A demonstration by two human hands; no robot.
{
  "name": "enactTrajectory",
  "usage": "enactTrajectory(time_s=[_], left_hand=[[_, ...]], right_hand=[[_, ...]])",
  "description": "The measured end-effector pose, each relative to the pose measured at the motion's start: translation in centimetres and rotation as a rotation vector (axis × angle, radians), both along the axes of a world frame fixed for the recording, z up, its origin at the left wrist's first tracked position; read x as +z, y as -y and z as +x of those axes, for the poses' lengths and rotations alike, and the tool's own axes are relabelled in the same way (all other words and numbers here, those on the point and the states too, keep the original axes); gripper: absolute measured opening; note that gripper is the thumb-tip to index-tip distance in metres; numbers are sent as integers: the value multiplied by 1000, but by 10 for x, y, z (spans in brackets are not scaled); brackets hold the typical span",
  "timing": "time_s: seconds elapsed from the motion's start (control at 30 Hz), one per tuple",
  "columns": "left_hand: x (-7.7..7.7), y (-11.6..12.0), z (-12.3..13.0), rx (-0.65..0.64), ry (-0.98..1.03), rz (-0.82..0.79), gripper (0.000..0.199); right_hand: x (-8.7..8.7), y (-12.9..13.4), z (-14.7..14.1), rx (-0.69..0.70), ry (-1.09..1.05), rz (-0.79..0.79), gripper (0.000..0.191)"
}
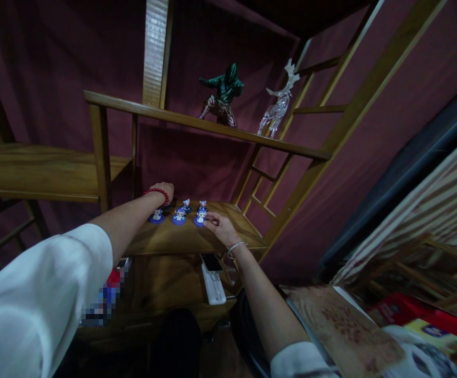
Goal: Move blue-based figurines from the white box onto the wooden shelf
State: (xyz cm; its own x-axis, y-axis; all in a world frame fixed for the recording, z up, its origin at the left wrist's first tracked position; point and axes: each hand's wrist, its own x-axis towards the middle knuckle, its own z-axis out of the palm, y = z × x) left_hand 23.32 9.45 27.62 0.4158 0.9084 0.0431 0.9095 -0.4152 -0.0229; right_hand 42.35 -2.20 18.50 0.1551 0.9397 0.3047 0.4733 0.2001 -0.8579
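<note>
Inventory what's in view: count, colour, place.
Front figurines: three, white and purple, middle shelf
Rear figurines: two visible, white and dark, behind those
Crouching figure: one, green and copper, upper shelf
Deer: one, clear, upper shelf
Shelving: one, brown, centre
Device: one, black, lower shelf
Slab: one, white, beside it
Striped cloth: one, pale, right
Packaging: uncounted, red and yellow, lower right
Wall: one, maroon, behind
Bracelets: two, red and silver, wrists
Sleeves: two, white, foreground
Left hand: one, bare, near leftmost figurine
Right hand: one, bare, at rightmost front figurine

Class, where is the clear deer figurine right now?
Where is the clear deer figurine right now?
In the head view, the clear deer figurine stands near the right end of the upper shelf, right of the green figure.
</note>
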Motion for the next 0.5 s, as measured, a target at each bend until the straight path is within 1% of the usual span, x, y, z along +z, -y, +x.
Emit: enactTrajectory(time_s=[0.23,0.5], left_hand=[[-4,4,7,-20,27,-7,43],[-5,5,9,-24,33,-15,41]], right_hand=[[0,0,0,11,28,14,31],[1,1,0,10,30,27,27]])
